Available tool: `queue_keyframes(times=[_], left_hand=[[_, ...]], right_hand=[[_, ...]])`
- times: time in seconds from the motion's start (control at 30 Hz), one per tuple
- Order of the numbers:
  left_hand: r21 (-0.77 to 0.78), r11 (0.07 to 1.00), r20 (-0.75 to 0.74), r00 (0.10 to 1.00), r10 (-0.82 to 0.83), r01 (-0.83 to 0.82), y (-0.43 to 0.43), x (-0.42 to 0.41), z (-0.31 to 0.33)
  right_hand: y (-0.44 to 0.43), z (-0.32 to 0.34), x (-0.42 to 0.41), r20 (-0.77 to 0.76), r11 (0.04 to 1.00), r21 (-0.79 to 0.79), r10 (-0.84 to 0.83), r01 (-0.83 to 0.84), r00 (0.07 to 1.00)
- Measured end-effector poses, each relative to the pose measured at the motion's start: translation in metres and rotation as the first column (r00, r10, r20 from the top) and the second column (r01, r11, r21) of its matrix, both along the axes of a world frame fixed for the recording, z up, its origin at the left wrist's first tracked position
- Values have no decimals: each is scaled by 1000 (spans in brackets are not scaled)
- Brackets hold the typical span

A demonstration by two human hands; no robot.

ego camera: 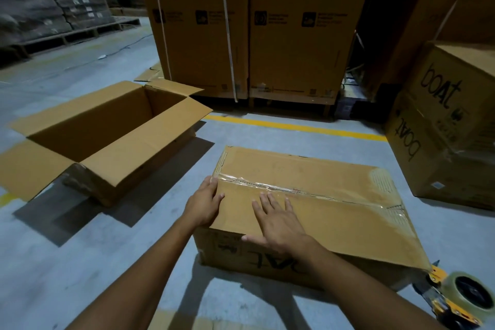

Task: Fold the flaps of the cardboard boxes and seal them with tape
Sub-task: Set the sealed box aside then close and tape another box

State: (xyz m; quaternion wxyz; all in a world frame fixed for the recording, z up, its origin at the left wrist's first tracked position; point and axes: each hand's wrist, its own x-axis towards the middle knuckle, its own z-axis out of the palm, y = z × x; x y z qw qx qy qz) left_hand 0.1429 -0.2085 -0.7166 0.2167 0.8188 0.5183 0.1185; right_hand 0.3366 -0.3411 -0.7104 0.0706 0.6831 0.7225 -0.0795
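Cardboard closed box (316,211) sits on the grey floor (80,262) right in front of you. Flaps are down, and clear tape (281,189) runs along the centre seam from end to end.

Your left hand (205,202) rests on the box's left top edge by the tape end, fingers fairly straight, gripping nothing. Your right hand (278,220) lies flat on the near flap, fingers spread and pointing at the seam, thumb along the near top edge, also holding nothing.

The lid's near right corner flares out past the box wall. The tape dispenser (455,300) lies on the floor just beside that corner.

The open box (107,131) stands to your left, well apart from the taped one, all four flaps splayed outward. A bare strip of floor runs between the two.

Beyond the closed box a yellow line (294,126) crosses the floor, with tall cartons (241,35) walling off the far side behind it. Stacked boat boxes (450,128) crowd the right, near the closed box's far right corner with a narrow gap. Far left, sacks on pallets (40,2) edge a wider open run of floor.
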Motion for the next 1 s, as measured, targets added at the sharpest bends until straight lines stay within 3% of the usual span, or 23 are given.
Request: queue_keyframes(times=[0.2, 0.3, 0.37, 0.47, 0.67, 0.87, 0.93, 1.0], left_hand=[[-121, 981, 210, 961, 178, -155, -43, 16, -2], [-295, 930, 430, 839, 334, -220, -68, 33, 0], [-393, 893, 496, 766, 408, -221, -80, 48, 2], [-469, 861, 527, 721, 450, -194, -98, 80, -10], [-408, 899, 556, 737, 385, -162, -148, 131, -13], [-456, 870, 596, 661, 456, -189, -160, 139, 2], [-496, 852, 619, 621, 481, -165, -163, 140, -1], [-486, 862, 621, 639, 455, -142, -164, 139, -3]], right_hand=[[-4, 27, 25, -19, 994, -81, 74, -75, 997], [-6, 39, 17, -17, 980, -135, 144, -145, 989], [-12, 42, 15, 9, 979, -162, 127, -124, 992], [-28, 36, 33, 3, 979, -203, -15, 16, 1000], [-60, 29, 89, -43, 949, -264, -189, 171, 981], [-49, 34, 86, -374, 931, -36, -349, 362, 859], [-51, 19, 70, -313, 938, -43, -339, 344, 887], [-58, 2, 59, -218, 935, 0, -346, 354, 913]])
